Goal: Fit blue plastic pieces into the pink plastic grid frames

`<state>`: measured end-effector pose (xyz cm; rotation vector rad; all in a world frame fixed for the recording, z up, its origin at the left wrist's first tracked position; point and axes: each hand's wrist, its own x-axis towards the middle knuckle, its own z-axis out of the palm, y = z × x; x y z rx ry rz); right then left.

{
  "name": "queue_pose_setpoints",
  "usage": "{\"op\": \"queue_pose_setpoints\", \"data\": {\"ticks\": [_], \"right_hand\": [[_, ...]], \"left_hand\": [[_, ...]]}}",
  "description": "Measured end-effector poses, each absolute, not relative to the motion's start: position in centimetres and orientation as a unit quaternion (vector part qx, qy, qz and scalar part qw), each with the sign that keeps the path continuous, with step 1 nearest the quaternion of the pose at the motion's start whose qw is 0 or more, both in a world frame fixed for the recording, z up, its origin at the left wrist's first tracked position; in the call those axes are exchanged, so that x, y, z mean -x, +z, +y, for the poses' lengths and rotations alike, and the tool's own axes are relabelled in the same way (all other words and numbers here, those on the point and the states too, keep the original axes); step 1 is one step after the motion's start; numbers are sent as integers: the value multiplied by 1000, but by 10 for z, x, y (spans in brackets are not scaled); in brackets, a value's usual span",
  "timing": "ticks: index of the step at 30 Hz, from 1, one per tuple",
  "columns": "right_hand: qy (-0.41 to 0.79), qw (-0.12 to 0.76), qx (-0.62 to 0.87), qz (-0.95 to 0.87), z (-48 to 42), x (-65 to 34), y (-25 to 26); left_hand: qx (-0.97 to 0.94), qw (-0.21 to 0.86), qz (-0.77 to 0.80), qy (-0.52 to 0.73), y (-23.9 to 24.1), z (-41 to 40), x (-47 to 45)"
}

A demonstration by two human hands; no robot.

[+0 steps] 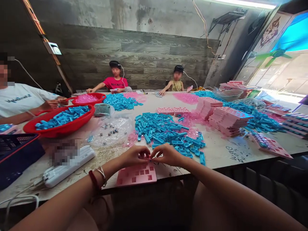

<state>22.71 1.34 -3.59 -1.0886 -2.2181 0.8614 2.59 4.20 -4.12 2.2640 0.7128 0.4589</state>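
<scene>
My left hand [135, 156] and my right hand [167, 154] meet fingertip to fingertip just above a pink plastic tray with square holes [136, 175] at the table's near edge. Both hands are pinched shut around something small between them, too small to name. Just beyond my hands spreads a heap of blue plastic pieces [166, 132] mixed with small pink bits. Red and silver bracelets circle my left wrist.
A white power bank [68, 166] and a dark box [16, 150] lie at left. Red basins [60, 130] hold blue pieces. Stacks of pink trays [227, 119] stand at right. Three other people sit along the table's left and far sides.
</scene>
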Motion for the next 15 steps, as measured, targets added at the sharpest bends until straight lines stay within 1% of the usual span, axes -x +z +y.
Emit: {"op": "queue_pose_setpoints", "data": {"ticks": [6,15], "right_hand": [[235,247,373,-863,15,-225,-36],[206,239,364,-876,14,-224,-36]], "left_hand": [[-870,365,283,173,-41,43,-27],[-883,335,275,179,-43,42,-26]]}}
